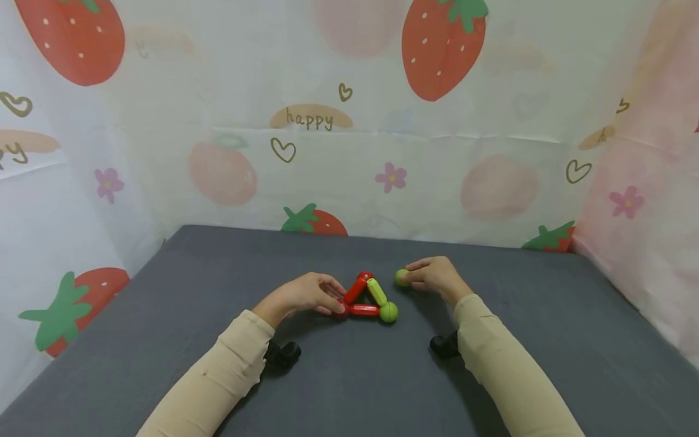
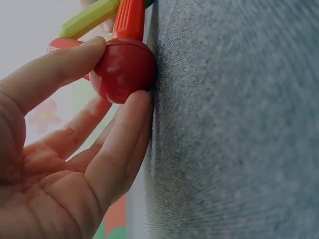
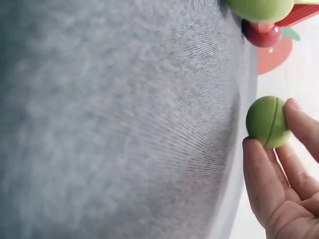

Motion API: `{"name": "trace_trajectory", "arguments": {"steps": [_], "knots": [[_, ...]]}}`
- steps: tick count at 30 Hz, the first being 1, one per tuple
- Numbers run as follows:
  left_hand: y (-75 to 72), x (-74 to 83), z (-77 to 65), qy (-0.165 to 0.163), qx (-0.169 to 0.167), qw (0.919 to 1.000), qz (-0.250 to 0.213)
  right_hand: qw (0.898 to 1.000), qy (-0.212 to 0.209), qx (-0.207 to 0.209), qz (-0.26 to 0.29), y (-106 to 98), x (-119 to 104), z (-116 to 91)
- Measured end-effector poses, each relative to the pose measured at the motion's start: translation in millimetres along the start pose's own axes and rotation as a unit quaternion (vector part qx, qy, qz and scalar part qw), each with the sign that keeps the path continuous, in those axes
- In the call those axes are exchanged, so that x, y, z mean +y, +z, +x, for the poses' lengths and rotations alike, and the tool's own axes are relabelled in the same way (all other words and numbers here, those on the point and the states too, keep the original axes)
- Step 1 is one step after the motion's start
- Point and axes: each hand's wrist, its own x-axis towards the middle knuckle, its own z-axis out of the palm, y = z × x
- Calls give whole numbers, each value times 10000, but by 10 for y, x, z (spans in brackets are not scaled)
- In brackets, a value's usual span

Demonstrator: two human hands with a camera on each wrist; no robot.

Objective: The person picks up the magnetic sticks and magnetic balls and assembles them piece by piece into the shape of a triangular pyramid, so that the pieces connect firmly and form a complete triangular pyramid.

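On the grey cloth, red and yellow-green rods with balls at the corners form a small triangle. My left hand (image 1: 308, 294) pinches the red ball (image 2: 124, 69) at its left corner between thumb and fingers. A red rod (image 1: 364, 310) runs from that ball to a green ball (image 1: 389, 312) at the right corner. Another red rod (image 1: 356, 290) and a yellow-green rod (image 1: 377, 292) lean together at a red ball (image 1: 364, 276) at the far corner. Right of the triangle and apart from it, my right hand (image 1: 437, 278) holds a loose green ball (image 3: 269, 122) by thumb and fingertips.
The grey cloth (image 1: 349, 376) covers the table up to a hanging white curtain (image 1: 382, 206) printed with strawberries at the back and sides. Dark wrist-camera mounts stick out under the left sleeve (image 1: 213, 370) and the right sleeve (image 1: 508, 364).
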Motion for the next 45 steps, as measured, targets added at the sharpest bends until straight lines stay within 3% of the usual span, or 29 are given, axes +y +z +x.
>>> {"name": "trace_trajectory", "arguments": {"steps": [18,32,45], "knots": [[8,-4,16,-34,76,10000,-51,9899,-1217,-719,48,57,-355,-335],[8,1,9,-65,79,9999,-85,9842,-1543,-870,-23,219,-482,-400],[3,-27,27,20,71,10000,-24,9848,-1552,-776,-76,266,-502,-401]]}}
